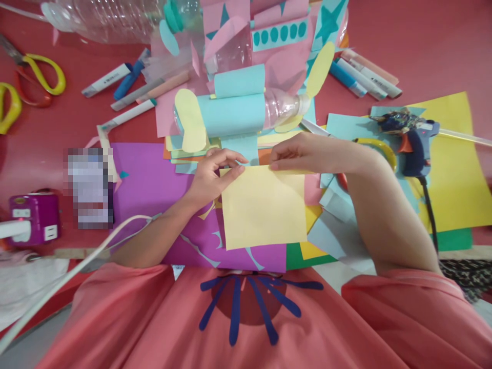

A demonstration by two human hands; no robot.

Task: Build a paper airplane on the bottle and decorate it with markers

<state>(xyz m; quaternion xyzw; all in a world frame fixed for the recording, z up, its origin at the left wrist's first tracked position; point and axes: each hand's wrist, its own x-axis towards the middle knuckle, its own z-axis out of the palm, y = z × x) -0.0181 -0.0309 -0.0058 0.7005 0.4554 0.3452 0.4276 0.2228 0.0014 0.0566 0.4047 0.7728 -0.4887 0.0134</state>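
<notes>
Left hand and right hand pinch the pale yellow sheet along its top edge; uneven pull could crease it.

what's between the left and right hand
In the head view: the top edge of the pale yellow sheet, with light blue paper and orange paper just beyond it.

A bottle lies behind the paper sheet, with a phone left and a glue gun right.
</notes>
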